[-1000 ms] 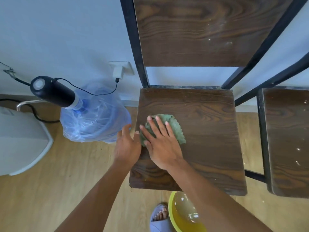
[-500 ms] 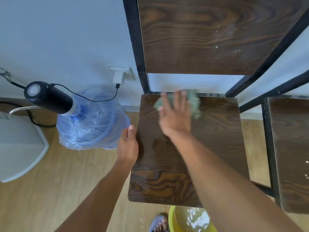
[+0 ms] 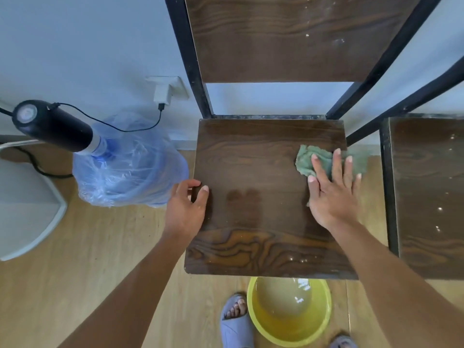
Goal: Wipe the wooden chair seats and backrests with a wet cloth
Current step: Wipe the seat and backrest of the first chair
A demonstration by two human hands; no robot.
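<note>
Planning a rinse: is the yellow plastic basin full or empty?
Partly full: the yellow plastic basin shows glinting water below its rim.

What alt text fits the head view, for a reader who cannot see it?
From above, a right hand presses a green cloth flat near the right edge of a dark wooden chair seat, while the left hand grips its left edge. A yellow basin of water stands on the floor.

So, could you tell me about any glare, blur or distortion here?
Head view: the wide-angle lens splays the chair frame outward; head view: glare glints inside the yellow basin; head view: the green cloth under the right hand looks slightly smeared at its right end.
</note>
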